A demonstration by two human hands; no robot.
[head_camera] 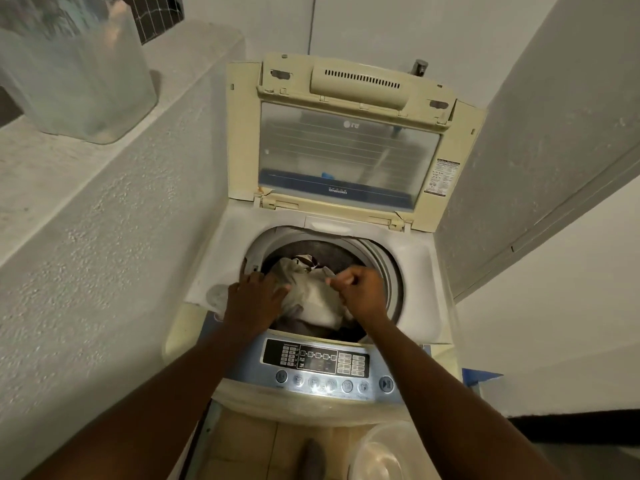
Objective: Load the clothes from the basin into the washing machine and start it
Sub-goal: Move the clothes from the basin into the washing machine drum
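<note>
A cream top-loading washing machine [420, 268] stands before me with its lid [346, 150] raised against the wall. Inside the drum lies a heap of pale clothes [311, 296] over darker fabric. My left hand [254, 299] rests flat on the left side of the pale cloth, fingers spread. Over the right side of the heap, my right hand [362, 292] is closed, pinching a fold of the same cloth. The control panel [317, 362] with its row of round buttons sits at the front edge, below my wrists. A clear plastic basin [381, 452] stands on the floor at the machine's foot.
A rough plastered ledge [86, 188] runs along the left, with a clear plastic container [79, 77] on it. A wall [540, 133] closes in on the right. Tiled floor [242, 445] shows below the machine. A tap [420, 66] sticks up behind the lid.
</note>
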